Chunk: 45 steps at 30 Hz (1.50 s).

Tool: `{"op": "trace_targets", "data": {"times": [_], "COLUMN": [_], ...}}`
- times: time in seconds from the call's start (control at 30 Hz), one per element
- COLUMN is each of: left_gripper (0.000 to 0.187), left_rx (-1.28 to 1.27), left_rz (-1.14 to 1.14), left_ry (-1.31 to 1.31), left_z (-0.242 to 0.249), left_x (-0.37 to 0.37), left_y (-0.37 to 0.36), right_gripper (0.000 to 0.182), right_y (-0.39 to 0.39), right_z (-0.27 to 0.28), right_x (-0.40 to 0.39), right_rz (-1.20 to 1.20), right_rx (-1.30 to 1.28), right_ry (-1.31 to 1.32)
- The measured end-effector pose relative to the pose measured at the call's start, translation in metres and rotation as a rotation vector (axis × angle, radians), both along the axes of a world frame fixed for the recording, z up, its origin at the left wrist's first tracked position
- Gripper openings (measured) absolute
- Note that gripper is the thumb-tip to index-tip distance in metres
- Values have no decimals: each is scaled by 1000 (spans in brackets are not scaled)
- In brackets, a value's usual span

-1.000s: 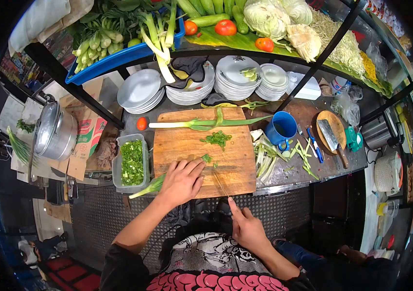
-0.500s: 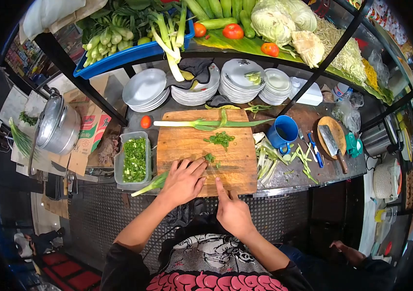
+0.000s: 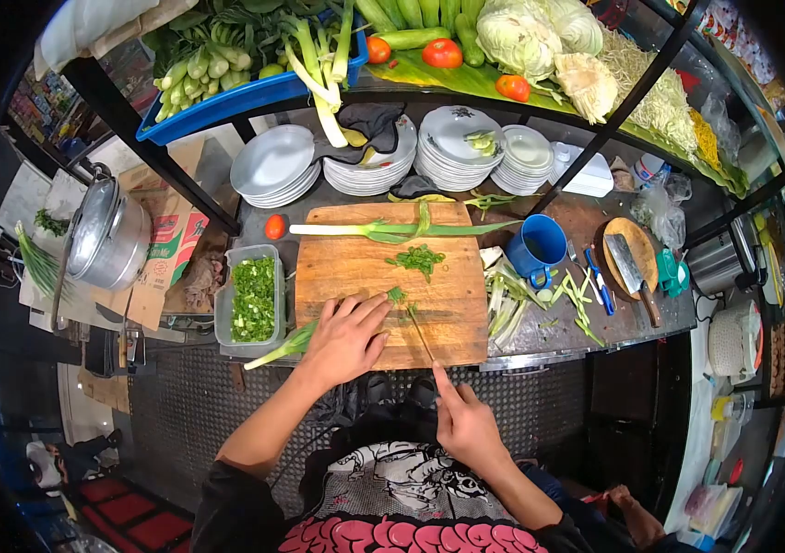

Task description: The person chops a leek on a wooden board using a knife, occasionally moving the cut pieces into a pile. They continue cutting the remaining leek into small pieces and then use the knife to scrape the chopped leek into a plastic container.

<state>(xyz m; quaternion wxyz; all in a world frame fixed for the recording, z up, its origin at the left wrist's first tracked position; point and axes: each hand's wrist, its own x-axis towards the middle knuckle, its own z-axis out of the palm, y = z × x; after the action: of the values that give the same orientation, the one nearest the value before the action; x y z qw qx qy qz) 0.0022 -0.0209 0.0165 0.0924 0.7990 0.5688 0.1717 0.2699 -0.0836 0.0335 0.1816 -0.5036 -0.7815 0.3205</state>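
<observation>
My left hand (image 3: 348,339) presses down on a green leek piece (image 3: 289,345) at the near left of the wooden cutting board (image 3: 337,267); its fingers are together. A thin knife (image 3: 419,332) is in my right hand (image 3: 466,419), its tip on the board beside small cut greens. Further back on the board lie a chopped green pile (image 3: 420,262) and a long leek (image 3: 392,231) with a pale end. A clear container (image 3: 223,318) of chopped greens stands left of the board.
Stacked plates (image 3: 272,161) line the back. Right of the board are a blue mug (image 3: 538,247), leek trimmings (image 3: 503,304) and a cleaver (image 3: 625,263) on a round board. A tomato (image 3: 275,227) sits at the left. Another person's arm (image 3: 637,516) shows at the lower right.
My right hand has moved right and toward me, and the knife now slants away from my left hand. The other person's arm has shifted left and down.
</observation>
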Motion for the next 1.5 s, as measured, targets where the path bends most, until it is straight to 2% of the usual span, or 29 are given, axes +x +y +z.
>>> {"op": "trace_targets", "data": {"times": [0.1,0.37,0.47,0.7,0.87,1.03,1.27,1.33,1.5], "left_gripper": [46,42,44,47,50,63,101,103,104], "left_rx": [3,2,88,57,47,4,-93,-94,-80], "left_rz": [0,-13,-3,-21,-17,-13,-45,-43,-40], "left_ry": [-15,3,3,21,42,44,77,93,73], "left_z": [0,1,1,-2,2,3,18,18,13], "left_x": [-2,-4,-3,-2,-2,-3,-5,-5,-4], "left_y": [1,0,-2,-2,-3,-5,-7,-7,-8], "right_gripper": [74,79,81,84,80,74,75,80,81], "right_y": [16,38,39,37,8,-1,32,37,33], "right_z": [-8,-11,-11,-9,-9,1,-9,-12,-9], "right_x": [-13,-37,-39,-40,-12,4,-31,-37,-37], "right_rz": [20,78,83,78,78,74,66,91,73], "right_rx": [90,71,71,57,111,11,59,63,73], "right_ry": [24,-103,-118,-141,-115,-25,-73,-161,-169]}}
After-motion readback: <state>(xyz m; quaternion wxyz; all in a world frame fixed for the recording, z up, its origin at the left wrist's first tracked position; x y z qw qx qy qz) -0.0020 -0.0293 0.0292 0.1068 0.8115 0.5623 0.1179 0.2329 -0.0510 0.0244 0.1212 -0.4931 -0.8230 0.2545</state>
